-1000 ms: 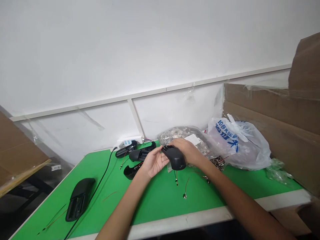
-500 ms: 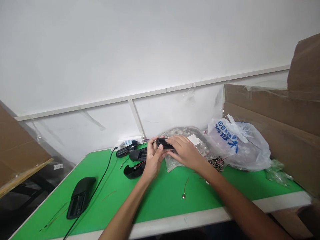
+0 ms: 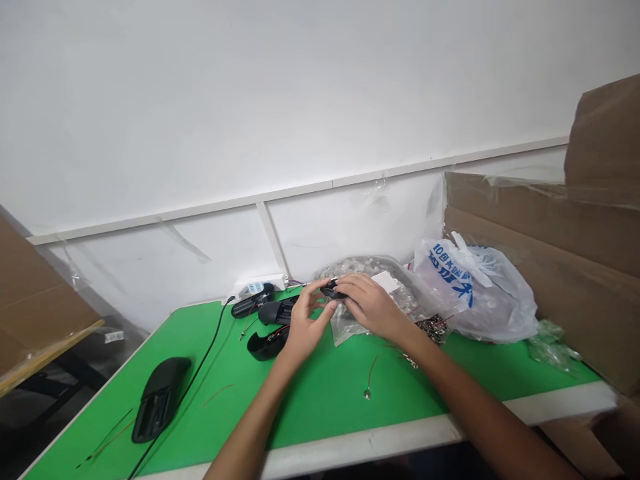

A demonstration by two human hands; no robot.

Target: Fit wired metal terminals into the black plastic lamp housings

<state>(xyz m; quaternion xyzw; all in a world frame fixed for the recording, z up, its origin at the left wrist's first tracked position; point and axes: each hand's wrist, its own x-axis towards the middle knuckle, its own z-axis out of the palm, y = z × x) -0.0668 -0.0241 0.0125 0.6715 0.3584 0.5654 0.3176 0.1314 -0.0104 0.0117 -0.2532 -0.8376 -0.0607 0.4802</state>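
Note:
Over the middle of the green tabletop (image 3: 330,393), my left hand (image 3: 306,323) and my right hand (image 3: 370,308) hold a small black plastic housing (image 3: 331,289) between them. My left fingers and thumb grip its left end, while my right fingers are bent over its right side and hide much of it. Just left of my left hand lie a black casing with a slotted hollow (image 3: 275,312) and a curved black shell (image 3: 267,344). A thin wire with a small round metal piece (image 3: 367,394) rests on the table below my hands.
Behind my hands sits a clear bag of small metal parts (image 3: 345,268); a loose pile of them (image 3: 434,327) is by my right forearm. A tied white bag (image 3: 485,300) and cardboard (image 3: 510,227) stand right. A black casing (image 3: 163,397), cable (image 3: 203,360) and power strip (image 3: 265,283) are left.
The black housing has turned in my hands, and less of its open face shows. My left thumb and fingers have shifted around it. The view has moved slightly.

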